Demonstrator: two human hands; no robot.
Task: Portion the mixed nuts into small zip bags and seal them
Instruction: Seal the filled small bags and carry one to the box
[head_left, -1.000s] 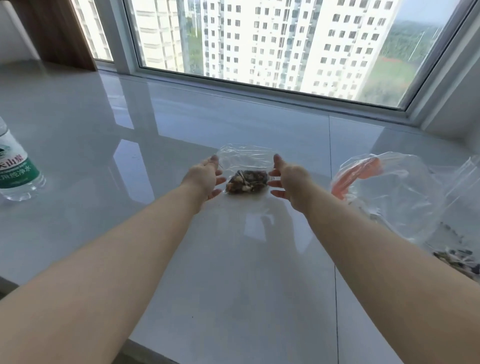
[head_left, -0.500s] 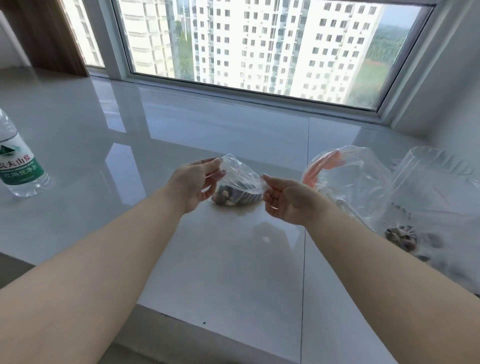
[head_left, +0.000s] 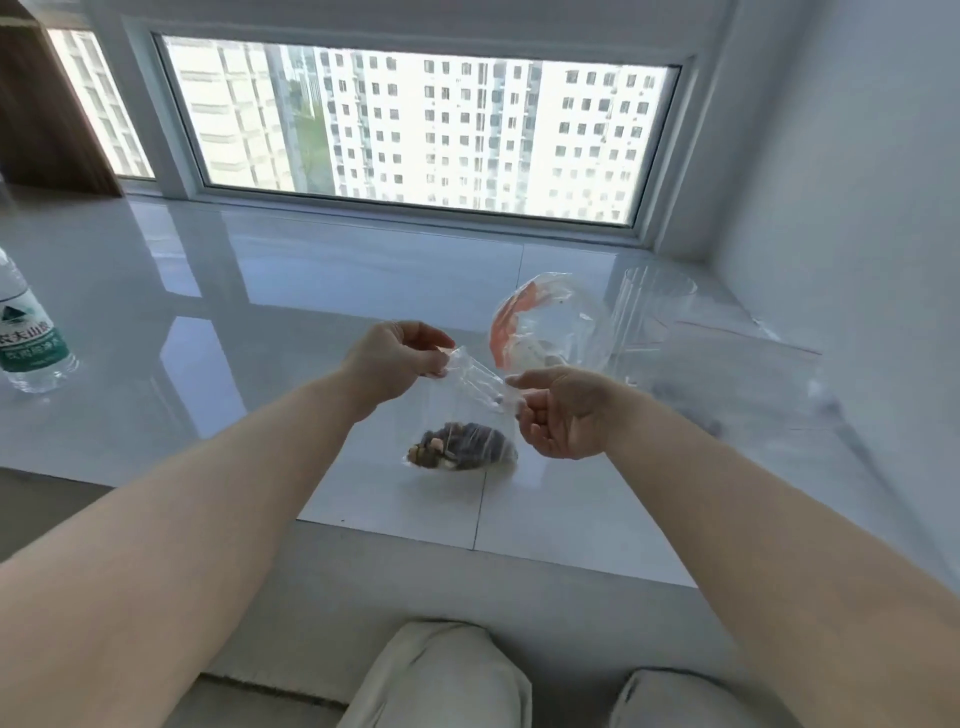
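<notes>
At the bottom of the frame your knees (head_left: 441, 675) in pale trousers sit just short of the bench (head_left: 311, 312) edge. Your two forearms reach up toward the middle of the frame. There the small zip bag (head_left: 467, 410) hangs between your hands, its top edge stretched from one to the other. Your left hand (head_left: 395, 353) pinches the upper left corner of the bag between thumb and curled fingers. Your right hand (head_left: 561, 410) pinches the right end of the top edge, palm turned toward you, remaining fingers curled in. The mixed nuts (head_left: 460, 452) are bunched at the bottom of the bag, low over the bench near its front edge; contact cannot be confirmed.

Beyond your right hand, right of centre, stands a larger clear bag (head_left: 550, 327) with orange inside. Further clear bags (head_left: 727, 358) lie flat toward the right wall. At the far left edge stands a water bottle (head_left: 28, 332) with a green label. A window (head_left: 415, 130) fills the top of the frame.
</notes>
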